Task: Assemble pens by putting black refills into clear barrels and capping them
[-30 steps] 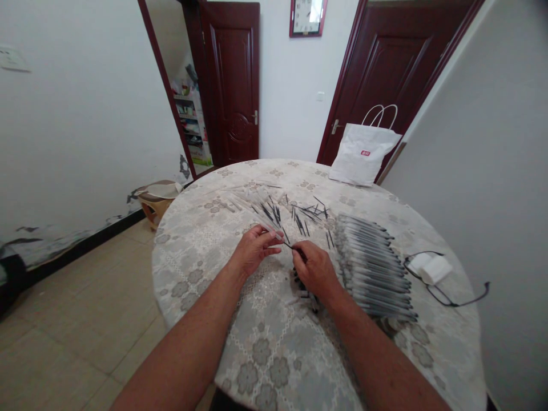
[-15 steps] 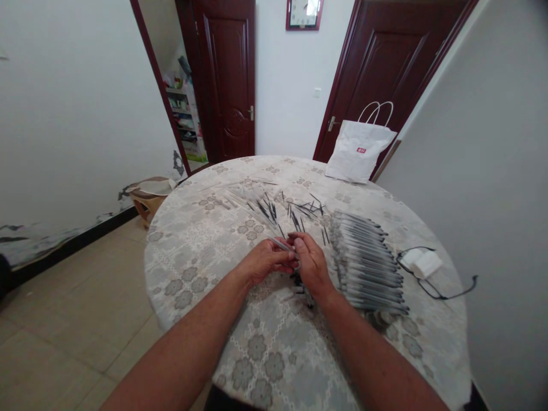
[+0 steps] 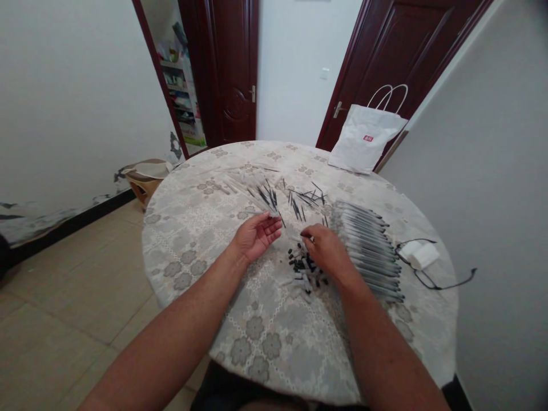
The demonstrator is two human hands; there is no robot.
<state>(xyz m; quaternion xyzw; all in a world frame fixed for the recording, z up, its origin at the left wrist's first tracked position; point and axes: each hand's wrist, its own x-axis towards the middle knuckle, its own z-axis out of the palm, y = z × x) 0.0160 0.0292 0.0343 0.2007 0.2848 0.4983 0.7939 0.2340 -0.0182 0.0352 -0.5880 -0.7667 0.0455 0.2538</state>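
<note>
Small black and whitish caps (image 3: pixel 303 281) lie in a messy heap on the table (image 3: pixel 180 308). The right hand (image 3: pixel 326 246) hides some; its fingertips are pinched close, but I can't tell what they hold. The left hand (image 3: pixel 257 238) is palm up, fingers loosely bent; I can't tell if it holds a see-through tube. Thin black sticks (image 3: pixel 274 199) lie past the hands. Clear tubes (image 3: pixel 233 185) blend into the cloth. Grey pens (image 3: pixel 370 251) lie in a row, partly behind the right arm.
</note>
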